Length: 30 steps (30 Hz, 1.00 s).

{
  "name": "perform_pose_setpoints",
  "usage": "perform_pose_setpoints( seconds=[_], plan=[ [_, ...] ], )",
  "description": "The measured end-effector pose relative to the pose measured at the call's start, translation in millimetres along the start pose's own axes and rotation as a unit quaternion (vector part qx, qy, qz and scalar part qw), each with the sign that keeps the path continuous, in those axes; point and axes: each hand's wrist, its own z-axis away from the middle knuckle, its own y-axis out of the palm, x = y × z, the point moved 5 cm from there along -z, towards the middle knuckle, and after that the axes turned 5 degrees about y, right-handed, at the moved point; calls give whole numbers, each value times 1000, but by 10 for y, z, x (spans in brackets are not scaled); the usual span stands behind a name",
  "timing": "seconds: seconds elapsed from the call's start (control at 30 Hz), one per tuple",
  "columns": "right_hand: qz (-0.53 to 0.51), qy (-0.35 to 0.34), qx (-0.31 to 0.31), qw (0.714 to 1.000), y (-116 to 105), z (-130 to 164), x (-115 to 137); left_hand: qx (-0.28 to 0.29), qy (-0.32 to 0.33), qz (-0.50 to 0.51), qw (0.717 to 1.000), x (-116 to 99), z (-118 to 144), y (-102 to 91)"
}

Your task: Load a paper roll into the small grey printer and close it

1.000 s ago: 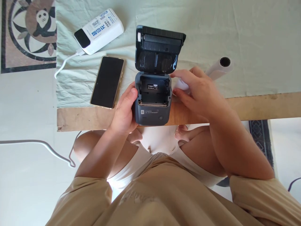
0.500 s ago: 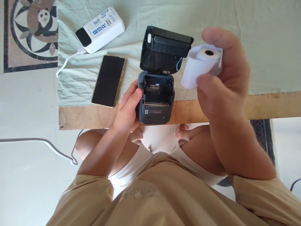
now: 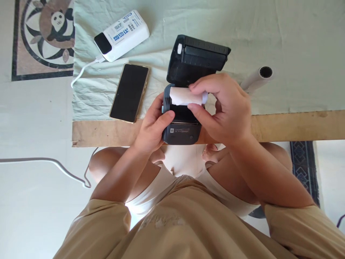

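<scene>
At centre frame, over the near edge of the cloth-covered table, the right hand pinches a small white paper roll between thumb and forefingers, holding it lengthwise across the open bay of a dark grey portable printer. The roll sits at the mouth of the bay; whether it is fully seated cannot be told, as fingers cover its right end. Printer lid stands hinged open toward the top of the frame. The left hand is wrapped on the printer's left flank, thumb pressed on the front edge of the bay, bracing the body. Judgement: the roll looks light and somewhat crushable, with outer wraps liable to loosen or slip; a grip by the two flat ends or a gentle pinch round the barrel would suit best. The printer appears rigid, smooth plastic, compact enough for a one-hand hold at the sides; the open lid hinge is likely the weak point. Left of the printer lies a black phone, face up; at upper left a white power bank with cable. Right of centre, a second paper roll lies on the cloth.
</scene>
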Motion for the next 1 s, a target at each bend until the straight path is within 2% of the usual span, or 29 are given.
perform_pose_setpoints(
  seconds=[0.2, 0.37, 0.7, 0.9, 1.0],
  plan=[
    [7, 33, -25, 999, -25, 25, 1, -9, -15, 5, 1000, 1, 10, -6],
    [27, 3, -4, 1000, -56, 40, -12, -17, -10, 12, 1000, 10, -5, -13],
    [87, 36, 61, 994, 9, 44, -44, -8, 6, 7, 1000, 5, -2, 12],
    [24, -44, -3, 999, -121, 8, 46, -19, -7, -6, 1000, 30, 3, -11],
    [16, -72, 26, 997, -162, 38, 150, -19, -3, -4, 1000, 39, -2, -22]
  ],
)
